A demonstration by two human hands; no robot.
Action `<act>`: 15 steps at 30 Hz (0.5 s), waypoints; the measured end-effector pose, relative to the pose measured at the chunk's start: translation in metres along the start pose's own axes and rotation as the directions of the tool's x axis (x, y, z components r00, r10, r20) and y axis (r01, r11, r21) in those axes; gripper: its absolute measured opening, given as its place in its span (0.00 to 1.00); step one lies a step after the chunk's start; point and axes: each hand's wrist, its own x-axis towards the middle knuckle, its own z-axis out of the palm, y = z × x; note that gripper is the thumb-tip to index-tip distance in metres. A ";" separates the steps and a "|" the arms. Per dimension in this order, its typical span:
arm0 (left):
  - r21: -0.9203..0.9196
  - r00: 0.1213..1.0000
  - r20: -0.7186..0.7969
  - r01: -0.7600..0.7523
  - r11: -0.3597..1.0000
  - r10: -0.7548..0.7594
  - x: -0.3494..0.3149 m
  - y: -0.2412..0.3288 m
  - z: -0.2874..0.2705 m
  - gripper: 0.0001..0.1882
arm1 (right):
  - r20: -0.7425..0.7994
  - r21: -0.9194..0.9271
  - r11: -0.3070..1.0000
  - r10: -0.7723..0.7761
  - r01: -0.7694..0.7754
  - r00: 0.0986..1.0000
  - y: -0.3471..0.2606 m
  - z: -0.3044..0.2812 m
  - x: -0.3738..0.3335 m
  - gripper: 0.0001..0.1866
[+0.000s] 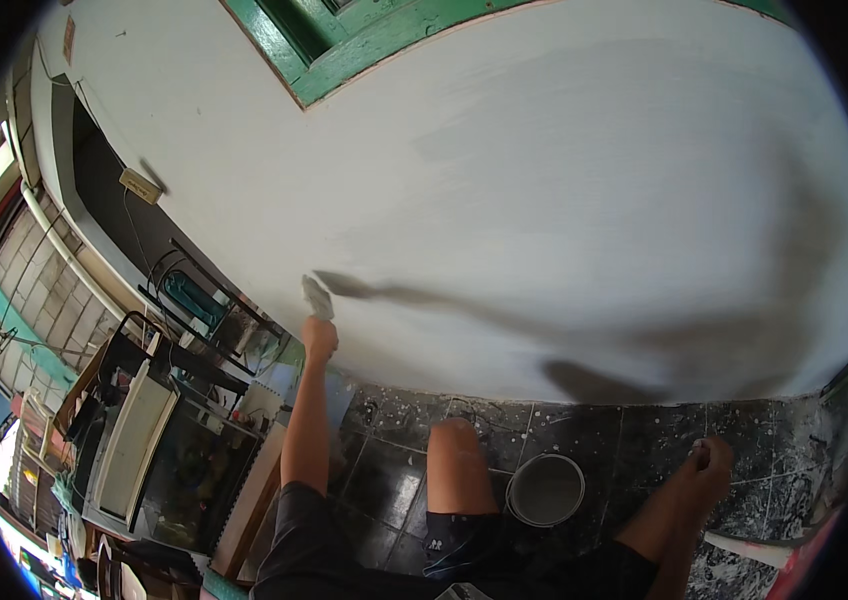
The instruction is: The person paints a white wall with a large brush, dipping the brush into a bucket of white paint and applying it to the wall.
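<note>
My left hand (320, 338) reaches up at the lower left part of the white wall (584, 200), its fingers closed round the handle of a paintbrush. The wide, pale brush head (317, 297) is at the wall, with its shadow just to the right. My right hand (711, 472) hangs low on the right above the floor, fingers curled. Whether it holds anything small is hidden. A round bucket (511, 493) stands on the floor between my bent knee (459, 450) and my right hand, with greyish-white contents.
Dark floor tiles (384, 480) are spattered with white. A green window frame (344, 72) is set high in the wall. Left are a glass tank (194, 480), a black metal rack (209, 320), a doorway and a cable with a socket box (141, 186). A red object (809, 560) lies lower right.
</note>
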 end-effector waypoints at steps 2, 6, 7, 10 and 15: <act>-0.007 0.994 -0.033 -0.107 0.994 0.107 0.020 -0.006 -0.010 0.11 | -0.008 -0.058 0.981 -0.184 0.183 0.983 0.012 0.008 -0.003 0.08; 0.128 0.960 0.206 -0.219 0.967 0.190 -0.057 0.078 0.027 0.11 | -0.001 -0.113 0.974 -0.198 0.196 0.980 0.020 0.009 0.005 0.09; 0.212 0.857 0.287 -0.492 0.845 0.427 -0.070 0.082 0.027 0.13 | 0.006 -0.101 0.977 -0.189 0.188 0.982 0.018 0.009 0.004 0.09; -0.142 0.698 0.374 -0.608 0.781 0.611 -0.135 0.109 0.009 0.11 | 0.053 -0.083 0.983 -0.158 0.162 0.986 0.002 0.014 0.005 0.10; -0.463 0.555 0.714 -0.083 0.882 0.427 -0.149 0.136 -0.014 0.07 | 0.093 -0.144 0.976 -0.150 0.163 0.984 0.004 0.024 0.002 0.09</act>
